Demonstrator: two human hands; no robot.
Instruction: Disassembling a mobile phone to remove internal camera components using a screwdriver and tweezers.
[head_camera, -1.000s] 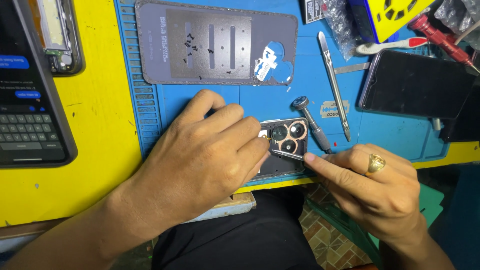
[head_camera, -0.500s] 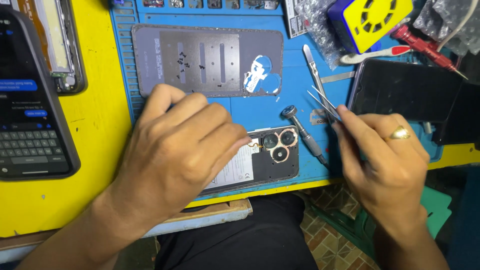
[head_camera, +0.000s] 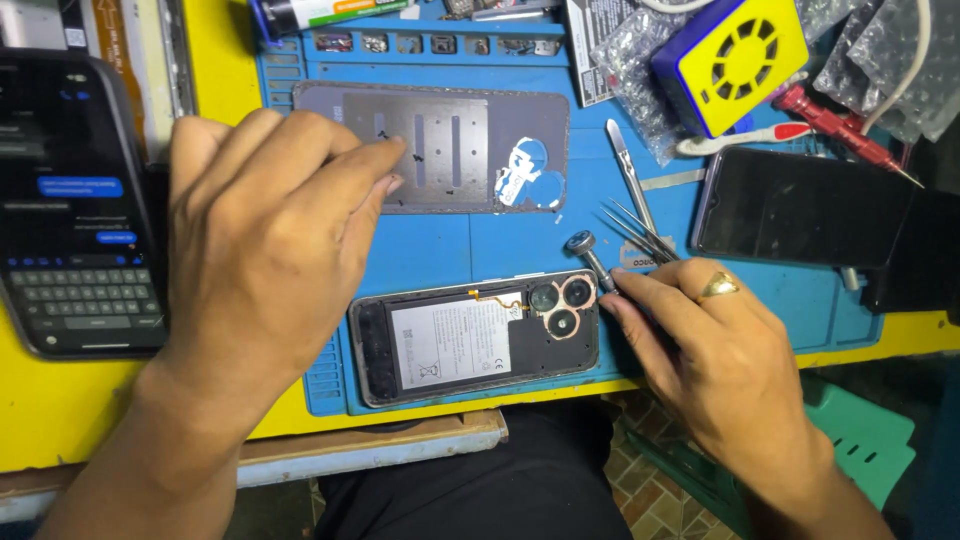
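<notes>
Both forearms are bare, with no sleeves, gloves or watch in view. The right hand (head_camera: 725, 365), at about four o'clock, wears a gold ring (head_camera: 718, 287) on one finger. The left hand (head_camera: 265, 225), at nine o'clock, wears nothing. Black trousers (head_camera: 480, 490) cover the lap at six o'clock.

Left hand (head_camera: 265, 240) raised at left, palm down, fingers loosely curled and reaching far-right, forearm running to the near-left corner; right hand (head_camera: 715, 350) low at right, ring on one finger, fingertips (head_camera: 612, 305) pinched together pointing left, wrist bent.
</notes>
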